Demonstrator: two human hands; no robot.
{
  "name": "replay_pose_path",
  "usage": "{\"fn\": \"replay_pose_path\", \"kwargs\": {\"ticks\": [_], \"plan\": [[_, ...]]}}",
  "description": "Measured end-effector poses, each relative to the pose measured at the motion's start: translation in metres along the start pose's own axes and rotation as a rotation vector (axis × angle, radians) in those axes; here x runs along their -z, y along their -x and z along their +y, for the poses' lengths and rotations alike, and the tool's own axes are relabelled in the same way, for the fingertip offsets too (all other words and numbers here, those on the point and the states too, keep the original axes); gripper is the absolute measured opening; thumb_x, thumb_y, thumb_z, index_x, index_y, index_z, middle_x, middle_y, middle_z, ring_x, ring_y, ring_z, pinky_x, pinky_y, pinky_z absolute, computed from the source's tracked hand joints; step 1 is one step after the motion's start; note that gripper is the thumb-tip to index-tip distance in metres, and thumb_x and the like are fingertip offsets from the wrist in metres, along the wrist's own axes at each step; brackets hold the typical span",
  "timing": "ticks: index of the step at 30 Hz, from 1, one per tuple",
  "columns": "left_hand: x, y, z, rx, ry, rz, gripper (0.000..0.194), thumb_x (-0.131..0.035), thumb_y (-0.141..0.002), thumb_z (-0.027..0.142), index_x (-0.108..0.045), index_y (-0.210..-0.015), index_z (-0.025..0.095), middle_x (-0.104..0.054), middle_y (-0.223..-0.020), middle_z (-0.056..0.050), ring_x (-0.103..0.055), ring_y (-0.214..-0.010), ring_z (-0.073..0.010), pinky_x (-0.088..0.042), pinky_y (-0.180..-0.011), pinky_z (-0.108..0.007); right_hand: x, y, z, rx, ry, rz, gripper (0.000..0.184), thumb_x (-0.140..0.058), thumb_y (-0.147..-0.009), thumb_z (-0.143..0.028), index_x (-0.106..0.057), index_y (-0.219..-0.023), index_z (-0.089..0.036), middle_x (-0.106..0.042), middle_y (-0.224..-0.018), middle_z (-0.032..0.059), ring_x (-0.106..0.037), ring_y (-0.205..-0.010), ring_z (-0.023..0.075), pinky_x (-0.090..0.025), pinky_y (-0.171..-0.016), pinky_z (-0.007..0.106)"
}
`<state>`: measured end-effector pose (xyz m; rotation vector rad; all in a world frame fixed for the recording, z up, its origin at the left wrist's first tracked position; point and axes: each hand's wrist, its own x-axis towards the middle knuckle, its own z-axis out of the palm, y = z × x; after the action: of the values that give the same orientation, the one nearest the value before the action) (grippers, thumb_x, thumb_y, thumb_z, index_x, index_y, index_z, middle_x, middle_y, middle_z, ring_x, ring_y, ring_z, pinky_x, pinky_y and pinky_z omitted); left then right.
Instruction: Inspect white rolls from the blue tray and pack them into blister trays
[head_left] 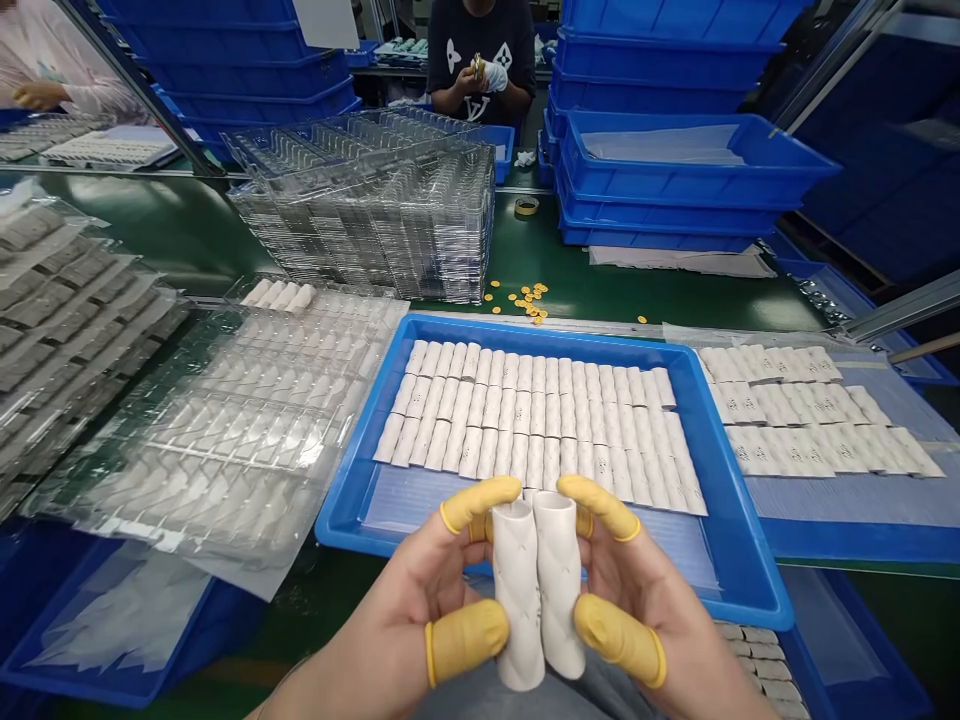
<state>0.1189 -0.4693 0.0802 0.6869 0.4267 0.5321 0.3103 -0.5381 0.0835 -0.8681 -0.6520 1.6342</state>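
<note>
My left hand [457,570], in yellow finger cots, grips a white tube [517,600] with an open round top and a dimpled surface. A second white tube [559,590] of the same kind is held in my right hand [622,580], also in yellow finger cots. Both tubes stand nearly upright side by side, in front of the near edge of a blue tray [739,520]. Rows of similar white tubes [525,410] lie in that tray on a pale sheet. Faint dark marks show on the facing sides of the held tubes.
Left of the tray are clear plastic blister trays [225,420] with white tubes. Behind stand stacked clear trays [375,220] and stacked blue bins [660,180]. Yellow finger cots [532,297] lie scattered near a tape roll [526,206]. More tubes [810,410] lie right. A person [480,60] works opposite.
</note>
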Motion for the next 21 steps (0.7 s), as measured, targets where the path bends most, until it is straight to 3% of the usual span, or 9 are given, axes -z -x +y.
{"fn": "replay_pose_path", "kwargs": {"ticks": [4, 8, 10, 12, 14, 17, 21], "plan": [[-0.002, 0.001, 0.0, 0.02, -0.039, -0.059, 0.051, -0.066, -0.093, 0.022, -0.056, -0.137, 0.045, -0.065, -0.119, -0.004, -0.07, -0.087, -0.0172, -0.054, -0.076, -0.03, -0.001, -0.004, 0.001, 0.004, 0.003, 0.014, 0.039, -0.077, -0.089, -0.037, -0.059, -0.122, -0.043, -0.065, -0.118, 0.0044, -0.064, -0.107, 0.0262, -0.056, -0.061, 0.028], [-0.001, 0.002, -0.001, 0.081, -0.125, -0.015, 0.048, -0.067, -0.092, 0.024, -0.057, -0.135, 0.043, -0.064, -0.112, -0.003, -0.067, -0.085, -0.0153, -0.052, -0.078, -0.03, -0.001, -0.007, 0.005, 0.009, 0.032, 0.059, 0.026, -0.073, -0.091, -0.045, -0.059, -0.11, -0.035, -0.067, -0.102, 0.0007, -0.066, -0.084, 0.0173, -0.05, -0.063, 0.026], [0.0, 0.001, -0.002, 0.085, -0.148, -0.031, 0.048, -0.065, -0.094, 0.025, -0.055, -0.137, 0.044, -0.063, -0.114, -0.002, -0.066, -0.085, -0.0143, -0.052, -0.079, -0.03, -0.001, -0.008, 0.007, -0.019, 0.027, 0.096, 0.022, -0.066, -0.095, -0.05, -0.059, -0.108, -0.034, -0.066, -0.084, -0.0034, -0.062, -0.063, 0.0122, -0.047, -0.061, 0.026], [0.001, -0.001, -0.003, 0.086, -0.179, -0.039, 0.052, -0.066, -0.093, 0.026, -0.052, -0.138, 0.047, -0.061, -0.119, -0.002, -0.066, -0.089, -0.0146, -0.052, -0.081, -0.03, -0.001, -0.008, 0.008, -0.028, 0.013, 0.103, 0.021, -0.065, -0.096, -0.05, -0.06, -0.109, -0.035, -0.065, -0.081, -0.0047, -0.058, -0.054, 0.0098, -0.046, -0.057, 0.026], [0.002, -0.002, -0.005, 0.069, -0.201, -0.006, 0.054, -0.071, -0.09, 0.026, -0.053, -0.137, 0.048, -0.061, -0.119, -0.001, -0.066, -0.09, -0.0146, -0.052, -0.083, -0.03, -0.002, -0.007, 0.008, -0.003, 0.015, 0.07, 0.027, -0.075, -0.089, -0.045, -0.061, -0.111, -0.037, -0.066, -0.097, -0.0029, -0.061, -0.059, 0.0104, -0.049, -0.057, 0.026], [0.004, -0.002, -0.008, 0.044, -0.191, 0.031, 0.054, -0.074, -0.088, 0.025, -0.057, -0.133, 0.049, -0.065, -0.114, 0.0, -0.066, -0.091, -0.0144, -0.053, -0.086, -0.03, -0.002, -0.003, 0.01, 0.028, 0.053, 0.06, 0.045, -0.088, -0.079, -0.036, -0.063, -0.115, -0.042, -0.062, -0.111, -0.0018, -0.067, -0.083, 0.0154, -0.056, -0.068, 0.027], [0.005, 0.0, -0.009, -0.021, -0.345, 0.079, 0.057, -0.068, -0.091, 0.022, -0.052, -0.137, 0.052, -0.063, -0.128, 0.001, -0.065, -0.101, -0.0156, -0.053, -0.092, -0.029, -0.001, 0.005, 0.011, 0.034, 0.151, 0.093, 0.043, -0.08, -0.088, -0.032, -0.062, -0.124, -0.047, -0.062, -0.117, -0.0011, -0.068, -0.096, 0.0164, -0.059, -0.085, 0.03]]}}
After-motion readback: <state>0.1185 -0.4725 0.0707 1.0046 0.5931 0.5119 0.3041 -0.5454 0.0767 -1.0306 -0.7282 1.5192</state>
